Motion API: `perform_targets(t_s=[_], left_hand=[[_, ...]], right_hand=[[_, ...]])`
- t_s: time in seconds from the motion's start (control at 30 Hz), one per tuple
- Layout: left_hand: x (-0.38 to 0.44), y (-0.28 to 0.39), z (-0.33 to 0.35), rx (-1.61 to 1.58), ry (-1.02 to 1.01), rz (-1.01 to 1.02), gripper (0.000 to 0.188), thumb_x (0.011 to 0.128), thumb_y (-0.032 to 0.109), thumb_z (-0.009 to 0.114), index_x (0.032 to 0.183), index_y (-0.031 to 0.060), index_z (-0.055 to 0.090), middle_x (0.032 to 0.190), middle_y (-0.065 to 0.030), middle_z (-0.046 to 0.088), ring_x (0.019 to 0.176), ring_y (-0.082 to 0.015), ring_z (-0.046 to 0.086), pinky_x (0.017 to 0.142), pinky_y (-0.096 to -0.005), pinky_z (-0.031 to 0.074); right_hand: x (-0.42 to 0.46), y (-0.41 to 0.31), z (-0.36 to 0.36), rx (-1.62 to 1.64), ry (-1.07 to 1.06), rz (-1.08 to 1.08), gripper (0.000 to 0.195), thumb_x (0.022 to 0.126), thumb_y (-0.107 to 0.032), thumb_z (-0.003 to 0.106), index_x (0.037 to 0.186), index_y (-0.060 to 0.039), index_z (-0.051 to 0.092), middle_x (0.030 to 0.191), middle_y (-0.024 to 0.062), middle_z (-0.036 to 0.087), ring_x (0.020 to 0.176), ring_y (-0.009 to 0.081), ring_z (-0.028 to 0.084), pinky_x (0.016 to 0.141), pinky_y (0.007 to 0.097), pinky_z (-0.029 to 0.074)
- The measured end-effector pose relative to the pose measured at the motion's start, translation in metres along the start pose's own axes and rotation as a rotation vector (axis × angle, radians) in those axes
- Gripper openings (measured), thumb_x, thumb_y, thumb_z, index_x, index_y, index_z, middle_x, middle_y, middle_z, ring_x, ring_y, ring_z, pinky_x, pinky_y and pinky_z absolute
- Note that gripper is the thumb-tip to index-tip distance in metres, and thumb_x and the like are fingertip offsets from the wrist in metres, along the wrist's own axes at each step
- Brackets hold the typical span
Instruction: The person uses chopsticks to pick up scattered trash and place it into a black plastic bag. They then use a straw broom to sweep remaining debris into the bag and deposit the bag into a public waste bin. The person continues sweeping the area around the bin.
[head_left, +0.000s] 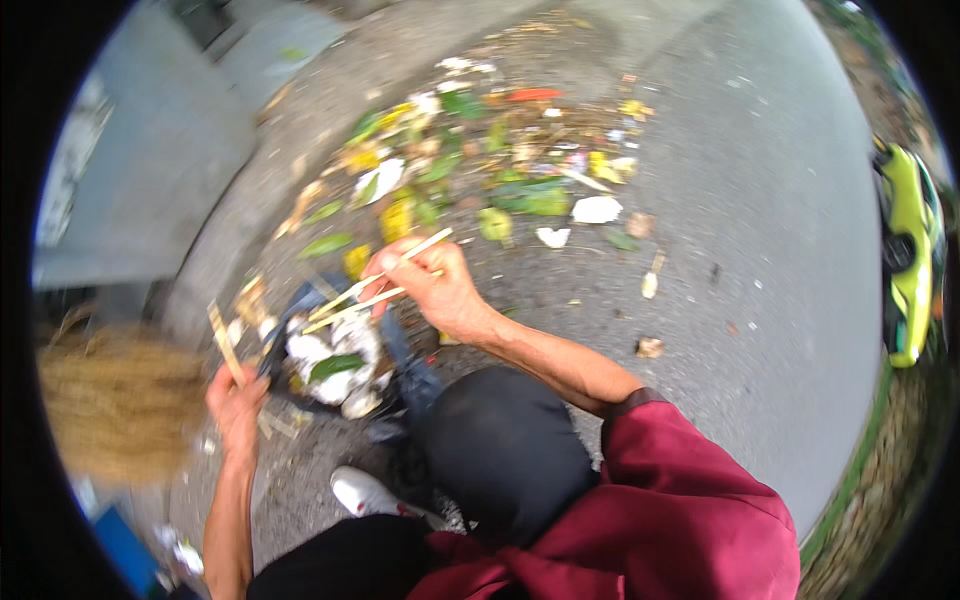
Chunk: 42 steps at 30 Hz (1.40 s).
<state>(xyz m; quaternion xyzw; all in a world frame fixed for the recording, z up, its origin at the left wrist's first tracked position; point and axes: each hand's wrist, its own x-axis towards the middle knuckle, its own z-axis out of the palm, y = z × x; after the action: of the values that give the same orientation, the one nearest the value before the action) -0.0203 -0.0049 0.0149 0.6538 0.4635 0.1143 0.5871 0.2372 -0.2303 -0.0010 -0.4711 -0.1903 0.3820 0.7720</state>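
Observation:
My right hand (427, 281) holds a pair of wooden chopsticks (352, 300), their far ends over the mouth of a dark plastic bag (289, 375). Inside the bag lie crumpled white waste (330, 352) and a green leaf (335, 366). On the bag's left edge my left hand (238, 397) has its fingers closed around a flat light-coloured stick (226, 345); whether it also grips the bag is hard to tell. Ahead of the hands, a heap of green and yellow leaves, white scraps and twigs spreads over the pavement, with a red piece (534, 94) near its far side.
A blurred straw broom head (120, 409) lies at the left, below a grey panel (150, 150). A concrete kerb (225, 232) runs beside the litter. My bent knee (502, 450) and white shoe (361, 491) are close to the bag. A yellow-green car (907, 255) stands across the road.

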Motion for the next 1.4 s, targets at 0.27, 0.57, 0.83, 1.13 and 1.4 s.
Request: perform_targets(t_s=[0.27,0.57,0.83,1.13,1.4], left_hand=[[0.018,-0.005,0.014,-0.084,-0.059,-0.009,0.023,0.075,-0.013,0.059,0.076,0.0089,0.052,0.075,0.0012,0.054,0.051,-0.0038,0.039,0.043,-0.0186,0.029],[0.017,0.013,0.028,-0.025,-0.096,0.010,0.022,0.073,-0.011,0.061,0.074,0.0094,0.052,0.067,0.0026,0.051,0.051,-0.0053,0.042,0.043,-0.0190,0.030],[0.013,0.014,0.023,0.058,-0.020,-0.030,0.019,0.074,-0.008,0.064,0.076,0.0088,0.054,0.065,0.0026,0.050,0.053,-0.0067,0.045,0.046,-0.0215,0.034],[0.013,0.009,0.021,-0.016,-0.054,-0.041,0.020,0.073,-0.008,0.066,0.073,0.0090,0.055,0.068,0.0035,0.053,0.055,-0.0049,0.045,0.047,-0.0210,0.035],[0.010,0.006,0.018,-0.016,-0.059,-0.016,0.019,0.072,-0.008,0.067,0.073,0.0076,0.055,0.067,0.0025,0.053,0.055,-0.0065,0.047,0.050,-0.0221,0.039]], right_hand=[[-0.110,-0.123,-0.274,-0.361,0.911,-0.255,0.029,0.101,-0.017,0.045,0.097,0.0056,0.063,0.085,0.0180,0.069,0.074,0.0240,0.070,0.059,0.0306,0.059],[-0.126,-0.043,-0.398,0.129,1.204,-0.221,0.021,0.099,-0.009,0.045,0.092,0.0075,0.055,0.092,0.0231,0.065,0.082,0.0369,0.070,0.058,0.0368,0.063],[-0.094,-0.013,-0.389,0.248,1.120,-0.195,0.018,0.098,-0.006,0.048,0.090,0.0081,0.057,0.089,0.0210,0.064,0.081,0.0388,0.069,0.069,0.0425,0.065],[-0.104,-0.009,-0.398,0.425,1.102,-0.190,0.009,0.094,0.000,0.051,0.092,0.0083,0.055,0.096,0.0230,0.062,0.090,0.0422,0.066,0.077,0.0489,0.062],[-0.067,-0.016,-0.265,0.433,0.728,-0.031,0.015,0.095,-0.010,0.057,0.092,0.0042,0.058,0.091,0.0201,0.066,0.082,0.0320,0.069,0.070,0.0412,0.064]])
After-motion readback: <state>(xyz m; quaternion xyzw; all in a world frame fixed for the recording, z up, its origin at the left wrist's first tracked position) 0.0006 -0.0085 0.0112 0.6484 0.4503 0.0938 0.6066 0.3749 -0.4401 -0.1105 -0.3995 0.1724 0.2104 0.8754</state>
